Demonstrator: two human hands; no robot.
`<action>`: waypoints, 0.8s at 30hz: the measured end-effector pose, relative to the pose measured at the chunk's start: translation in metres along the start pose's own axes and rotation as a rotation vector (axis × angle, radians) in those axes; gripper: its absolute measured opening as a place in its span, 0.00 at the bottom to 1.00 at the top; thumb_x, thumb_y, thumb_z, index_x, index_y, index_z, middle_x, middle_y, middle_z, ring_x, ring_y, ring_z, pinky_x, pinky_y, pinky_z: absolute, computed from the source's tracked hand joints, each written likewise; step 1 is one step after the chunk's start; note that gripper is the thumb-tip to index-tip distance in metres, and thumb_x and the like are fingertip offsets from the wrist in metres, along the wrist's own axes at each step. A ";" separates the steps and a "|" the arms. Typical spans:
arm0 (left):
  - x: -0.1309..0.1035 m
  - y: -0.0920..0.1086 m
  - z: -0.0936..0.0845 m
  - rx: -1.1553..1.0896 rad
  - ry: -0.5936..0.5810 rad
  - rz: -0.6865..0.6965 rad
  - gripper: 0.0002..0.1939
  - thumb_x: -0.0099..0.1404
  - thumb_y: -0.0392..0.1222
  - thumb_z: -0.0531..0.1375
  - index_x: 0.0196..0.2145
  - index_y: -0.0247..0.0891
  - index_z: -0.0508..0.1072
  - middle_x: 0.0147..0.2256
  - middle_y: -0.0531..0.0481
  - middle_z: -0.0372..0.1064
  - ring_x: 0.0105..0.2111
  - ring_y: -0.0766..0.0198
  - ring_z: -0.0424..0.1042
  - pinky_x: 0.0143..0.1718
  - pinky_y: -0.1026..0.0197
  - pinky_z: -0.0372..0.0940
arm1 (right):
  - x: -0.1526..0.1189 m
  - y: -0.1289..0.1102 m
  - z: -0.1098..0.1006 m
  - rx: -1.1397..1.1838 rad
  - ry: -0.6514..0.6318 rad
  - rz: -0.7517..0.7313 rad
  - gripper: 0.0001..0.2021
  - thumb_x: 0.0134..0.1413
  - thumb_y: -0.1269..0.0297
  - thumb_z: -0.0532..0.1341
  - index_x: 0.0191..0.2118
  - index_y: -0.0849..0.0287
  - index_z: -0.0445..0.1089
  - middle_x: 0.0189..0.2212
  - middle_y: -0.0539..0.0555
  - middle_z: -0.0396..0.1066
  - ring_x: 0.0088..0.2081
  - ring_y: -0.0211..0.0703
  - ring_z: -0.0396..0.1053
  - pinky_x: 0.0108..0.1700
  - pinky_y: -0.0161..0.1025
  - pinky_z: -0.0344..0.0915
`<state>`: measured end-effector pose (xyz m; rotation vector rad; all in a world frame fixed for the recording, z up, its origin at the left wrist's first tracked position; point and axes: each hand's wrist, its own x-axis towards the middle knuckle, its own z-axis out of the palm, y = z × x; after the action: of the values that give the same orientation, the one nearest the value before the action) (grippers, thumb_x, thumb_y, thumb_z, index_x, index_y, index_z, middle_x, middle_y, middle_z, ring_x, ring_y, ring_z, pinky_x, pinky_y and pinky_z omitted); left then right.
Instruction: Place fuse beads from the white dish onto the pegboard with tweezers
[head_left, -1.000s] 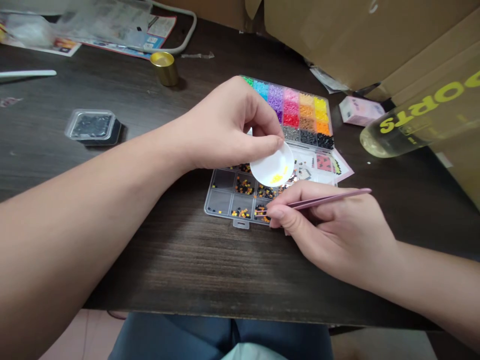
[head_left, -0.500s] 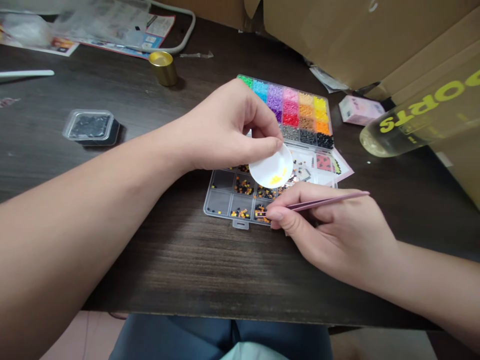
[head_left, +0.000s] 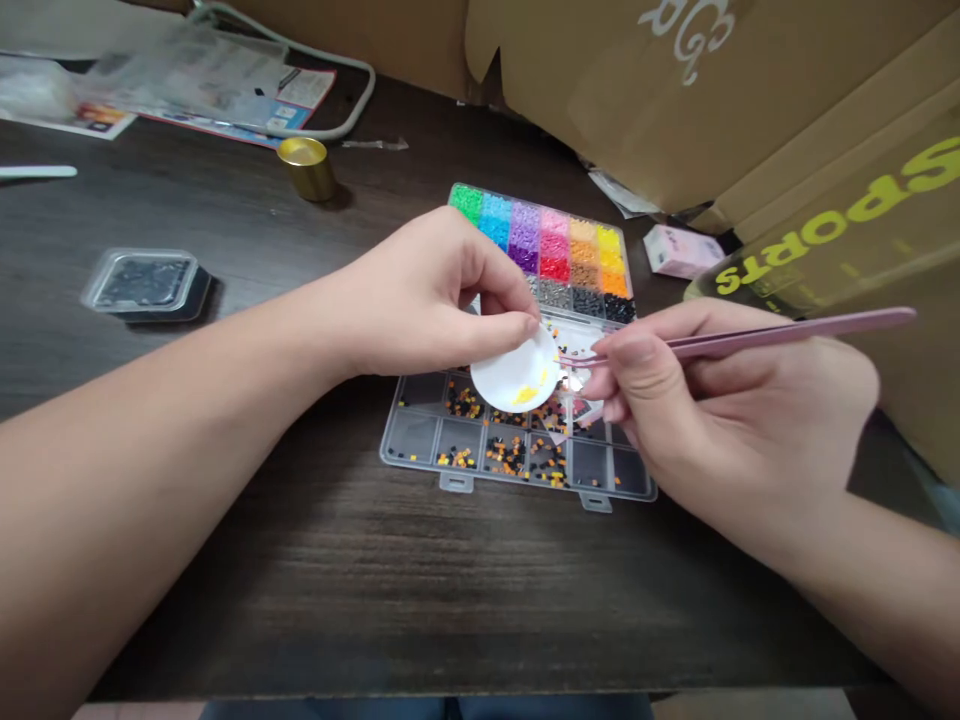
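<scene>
On the worktop (head_left: pixel 315 590), the compartmented bead case (head_left: pixel 415 437) has single-colour far compartments; its near rows hold mixed black, orange and yellow beads (head_left: pixel 507 455), so much appears left unseparated. The right hand (head_left: pixel 720 430) has its grip clamped on pink tweezers (head_left: pixel 814 328), tips by the dish's edge, any bead between them unclear; the left (head_left: pixel 450 305) pinches the white dish (head_left: pixel 491 382) above the case, a few yellow beads (head_left: pixel 528 394) in it. White marks on the cardboard (head_left: pixel 585 110) are unclear; yellow "SPORTS" reads on the clear bottle (head_left: pixel 814 268).
</scene>
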<state>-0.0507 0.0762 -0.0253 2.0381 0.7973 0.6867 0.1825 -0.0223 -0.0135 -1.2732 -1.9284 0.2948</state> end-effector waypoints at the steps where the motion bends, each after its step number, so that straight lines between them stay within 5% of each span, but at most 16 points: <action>1: 0.000 0.000 0.000 -0.001 -0.005 -0.002 0.09 0.66 0.41 0.68 0.34 0.39 0.91 0.28 0.51 0.84 0.28 0.63 0.78 0.26 0.64 0.64 | 0.002 0.002 0.000 0.014 -0.003 0.005 0.13 0.74 0.71 0.70 0.33 0.54 0.81 0.29 0.50 0.86 0.26 0.38 0.83 0.27 0.35 0.76; 7: -0.001 0.003 -0.004 0.009 -0.046 -0.029 0.07 0.69 0.40 0.71 0.38 0.38 0.92 0.34 0.48 0.88 0.32 0.62 0.79 0.30 0.64 0.68 | 0.004 0.012 -0.006 0.117 -0.119 0.039 0.17 0.76 0.69 0.69 0.30 0.53 0.77 0.27 0.48 0.83 0.26 0.36 0.81 0.27 0.33 0.74; 13: 0.000 0.004 -0.005 0.064 0.112 -0.068 0.09 0.71 0.43 0.72 0.44 0.41 0.93 0.32 0.51 0.87 0.29 0.63 0.73 0.30 0.59 0.66 | 0.005 0.020 0.000 0.131 -0.293 -0.034 0.18 0.75 0.71 0.68 0.28 0.56 0.75 0.26 0.49 0.80 0.25 0.36 0.77 0.26 0.34 0.68; 24: -0.002 0.006 -0.001 0.144 0.133 -0.121 0.16 0.71 0.50 0.68 0.43 0.36 0.92 0.30 0.55 0.83 0.29 0.68 0.73 0.40 0.62 0.71 | 0.003 0.025 0.003 0.085 -0.265 -0.096 0.19 0.75 0.71 0.68 0.27 0.56 0.75 0.30 0.49 0.83 0.29 0.34 0.79 0.30 0.31 0.69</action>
<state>-0.0515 0.0723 -0.0200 2.0680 1.0655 0.7195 0.1965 -0.0067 -0.0286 -1.1266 -2.1672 0.5121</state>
